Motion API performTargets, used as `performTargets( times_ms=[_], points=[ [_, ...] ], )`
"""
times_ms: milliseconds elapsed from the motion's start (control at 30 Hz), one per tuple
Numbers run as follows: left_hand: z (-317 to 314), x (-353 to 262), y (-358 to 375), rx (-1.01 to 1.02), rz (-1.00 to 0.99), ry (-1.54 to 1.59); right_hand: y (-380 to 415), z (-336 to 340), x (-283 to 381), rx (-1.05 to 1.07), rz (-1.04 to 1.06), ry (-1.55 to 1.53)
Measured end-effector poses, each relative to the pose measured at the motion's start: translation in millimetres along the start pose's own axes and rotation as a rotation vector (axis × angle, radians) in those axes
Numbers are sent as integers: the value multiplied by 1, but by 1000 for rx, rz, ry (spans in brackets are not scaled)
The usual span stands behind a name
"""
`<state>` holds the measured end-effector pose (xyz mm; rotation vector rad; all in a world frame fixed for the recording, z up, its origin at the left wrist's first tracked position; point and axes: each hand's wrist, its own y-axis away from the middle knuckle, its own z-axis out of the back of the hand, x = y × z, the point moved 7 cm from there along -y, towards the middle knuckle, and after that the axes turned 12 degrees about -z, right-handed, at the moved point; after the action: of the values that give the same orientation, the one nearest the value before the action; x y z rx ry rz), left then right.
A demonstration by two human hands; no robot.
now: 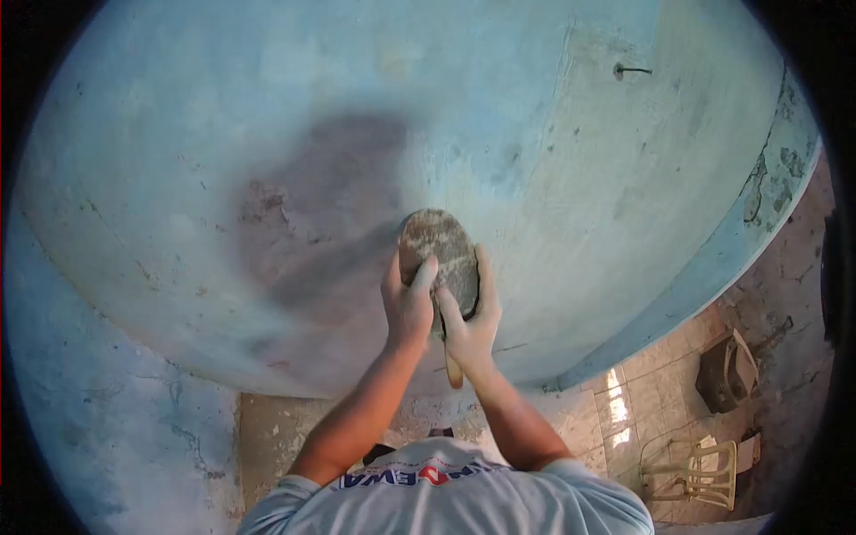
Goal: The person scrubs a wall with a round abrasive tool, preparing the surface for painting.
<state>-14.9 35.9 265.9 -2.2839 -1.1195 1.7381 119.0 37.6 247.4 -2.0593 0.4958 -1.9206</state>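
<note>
Both hands are in the middle of the head view, in front of a blue-painted wall [499,80]. Between them is a dusty, brown-grey oval object [441,245] with whitish smears; I cannot tell its exact kind. My left hand [410,303] is closed on its left side, thumb lying over its face. On the opposite edge, my right hand [471,325] grips it with fingers along the side and thumb across the lower part. A slim handle, light tan with a brown tip [454,373], sticks out below the right palm; its upper end is hidden.
A patch of bare, scraped wall [263,205] shows at left, partly in shadow. Upper right, a metal peg [633,69] juts from the wall. On the tiled floor [660,361] at lower right are a pale plastic chair [709,473] and a dark box-like object [727,374].
</note>
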Motion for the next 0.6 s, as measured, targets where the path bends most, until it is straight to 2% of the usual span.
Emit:
performTargets(
  times_ms=[133,167,267,300,400,467,533,567,600],
  points=[
    [-16,-22,-21,8,48,138,-21,-6,43,40,-24,-33],
    [-17,-21,-19,-20,36,132,-23,-5,31,59,-28,-57],
    [-5,2,-9,63,4,120,-8,-2,28,42,-61,-33],
    [-2,6,3,26,47,145,0,0,17,36,-38,38],
    [13,30,25,-18,103,14,21,4,-13,10,-21,-8],
    [15,34,11,6,-24,29,12,-1,-14,21,3,-13],
    [2,2,-23,17,-130,23,-21,-13,19,64,40,24],
    [-5,-14,-37,-2,-130,68,-37,-18,37,57,115,24],
    [-13,-36,-52,-22,-133,114,-50,-23,53,62,100,-13]
  ],
)
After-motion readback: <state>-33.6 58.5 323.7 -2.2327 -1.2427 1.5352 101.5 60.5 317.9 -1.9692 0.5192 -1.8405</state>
